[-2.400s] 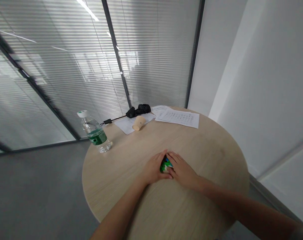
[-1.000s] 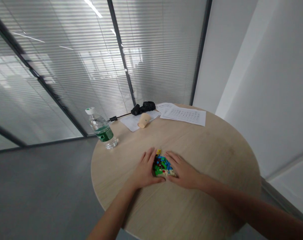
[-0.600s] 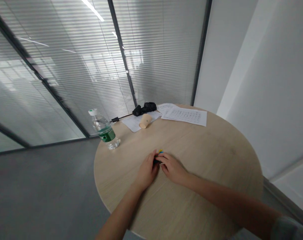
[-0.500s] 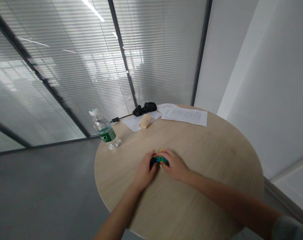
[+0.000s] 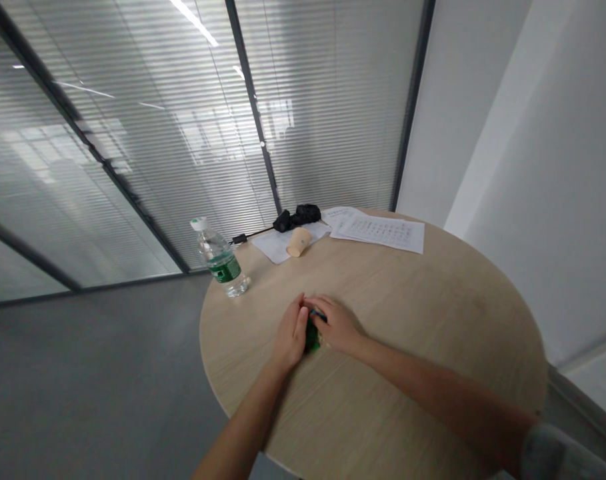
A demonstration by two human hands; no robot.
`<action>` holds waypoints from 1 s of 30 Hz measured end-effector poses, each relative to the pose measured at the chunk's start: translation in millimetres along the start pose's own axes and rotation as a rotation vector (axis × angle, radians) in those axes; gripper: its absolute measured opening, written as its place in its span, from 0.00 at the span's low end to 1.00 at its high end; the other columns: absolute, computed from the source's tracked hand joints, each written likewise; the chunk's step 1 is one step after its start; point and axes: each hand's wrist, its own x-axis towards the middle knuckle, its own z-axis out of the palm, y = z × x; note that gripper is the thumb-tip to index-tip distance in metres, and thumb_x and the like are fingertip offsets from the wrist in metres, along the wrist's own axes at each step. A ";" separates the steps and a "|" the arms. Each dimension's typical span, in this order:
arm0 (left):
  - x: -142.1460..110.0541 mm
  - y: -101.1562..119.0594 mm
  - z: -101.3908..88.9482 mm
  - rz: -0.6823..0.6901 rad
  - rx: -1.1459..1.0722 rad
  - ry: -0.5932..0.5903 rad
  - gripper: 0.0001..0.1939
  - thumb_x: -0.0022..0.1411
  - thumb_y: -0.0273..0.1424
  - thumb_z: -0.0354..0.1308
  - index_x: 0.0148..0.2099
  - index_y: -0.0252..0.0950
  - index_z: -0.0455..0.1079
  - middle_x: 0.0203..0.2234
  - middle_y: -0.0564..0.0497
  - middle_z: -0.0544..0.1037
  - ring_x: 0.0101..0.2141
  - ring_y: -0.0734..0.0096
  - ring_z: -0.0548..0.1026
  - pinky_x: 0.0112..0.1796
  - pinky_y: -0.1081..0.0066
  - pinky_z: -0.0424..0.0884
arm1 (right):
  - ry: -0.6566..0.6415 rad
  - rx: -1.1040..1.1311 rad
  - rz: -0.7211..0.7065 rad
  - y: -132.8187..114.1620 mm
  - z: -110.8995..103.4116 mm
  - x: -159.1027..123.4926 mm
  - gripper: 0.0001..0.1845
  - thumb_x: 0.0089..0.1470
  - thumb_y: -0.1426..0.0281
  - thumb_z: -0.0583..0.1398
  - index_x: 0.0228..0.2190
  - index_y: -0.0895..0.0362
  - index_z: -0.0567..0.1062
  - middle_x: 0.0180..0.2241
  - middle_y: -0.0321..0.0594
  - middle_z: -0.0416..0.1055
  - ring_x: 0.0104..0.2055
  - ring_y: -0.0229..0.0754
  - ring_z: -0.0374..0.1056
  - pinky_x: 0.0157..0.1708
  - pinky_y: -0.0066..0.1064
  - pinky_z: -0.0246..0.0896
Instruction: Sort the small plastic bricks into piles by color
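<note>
A small black, green and blue object (image 5: 311, 337) sits low over the table between my two hands, mostly covered by fingers; its exact kind is hard to make out. My left hand (image 5: 289, 335) is closed against its left side, with the thumb lying along it. From the right, my right hand (image 5: 339, 328) grips its upper part with bent fingers. A green part shows below the fingers, and a bit of blue shows near the right fingertips.
On the round wooden table (image 5: 407, 313) stand a water bottle (image 5: 223, 263) at the left and a paper cup (image 5: 299, 242) lying on its side. Printed sheets (image 5: 383, 231) and a black bundle (image 5: 305, 215) with a cable lie at the back, by the glass partition.
The small object has turned between my hands: its long side lay crosswise and now runs more toward me. My right fingers have shifted over its top. The view has swung slightly left.
</note>
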 end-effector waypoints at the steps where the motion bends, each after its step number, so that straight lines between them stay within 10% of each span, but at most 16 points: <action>1: -2.2 -2.0 -4.4 0.026 0.018 -0.018 0.32 0.66 0.47 0.34 0.62 0.30 0.53 0.58 0.37 0.62 0.58 0.60 0.60 0.58 0.55 0.55 | 0.028 -0.005 0.030 2.0 -3.6 -6.2 0.23 0.52 0.79 0.50 0.50 0.56 0.68 0.51 0.45 0.67 0.54 0.42 0.61 0.56 0.41 0.56; 7: -5.1 -6.7 -10.0 0.181 0.215 -0.142 0.35 0.62 0.50 0.44 0.62 0.31 0.54 0.60 0.37 0.59 0.61 0.53 0.54 0.60 0.49 0.46 | 0.018 -0.104 0.064 6.7 -4.9 -47.1 0.33 0.48 0.80 0.50 0.57 0.58 0.62 0.61 0.48 0.53 0.63 0.46 0.47 0.62 0.46 0.46; 13: -2.8 0.9 6.7 -0.005 -0.041 0.007 0.30 0.68 0.44 0.30 0.60 0.31 0.57 0.55 0.39 0.66 0.56 0.61 0.64 0.57 0.55 0.57 | 0.259 0.117 0.200 -6.3 37.6 -11.0 0.30 0.47 0.81 0.48 0.51 0.58 0.68 0.54 0.47 0.64 0.59 0.44 0.56 0.61 0.44 0.49; 18: -9.2 -5.1 -10.5 0.099 0.074 0.000 0.32 0.64 0.49 0.40 0.62 0.32 0.54 0.57 0.37 0.63 0.58 0.56 0.60 0.57 0.52 0.56 | 0.318 0.316 0.339 -4.4 39.2 0.2 0.26 0.49 0.77 0.49 0.51 0.60 0.68 0.52 0.48 0.67 0.56 0.44 0.61 0.57 0.40 0.55; 24: -10.6 -4.7 -18.4 0.309 0.431 -0.215 0.64 0.35 0.63 0.60 0.67 0.34 0.43 0.64 0.32 0.47 0.63 0.39 0.43 0.58 0.42 0.45 | 0.148 0.213 0.321 5.2 10.4 -2.0 0.26 0.59 0.65 0.46 0.57 0.60 0.62 0.58 0.49 0.60 0.60 0.45 0.56 0.59 0.43 0.50; 30: -7.1 -8.1 -9.4 0.278 0.443 -0.134 0.61 0.40 0.55 0.64 0.67 0.32 0.39 0.63 0.32 0.50 0.62 0.42 0.46 0.58 0.45 0.50 | -0.108 -0.050 0.181 -6.6 15.7 14.1 0.25 0.62 0.65 0.44 0.54 0.64 0.64 0.57 0.54 0.62 0.60 0.47 0.57 0.60 0.44 0.47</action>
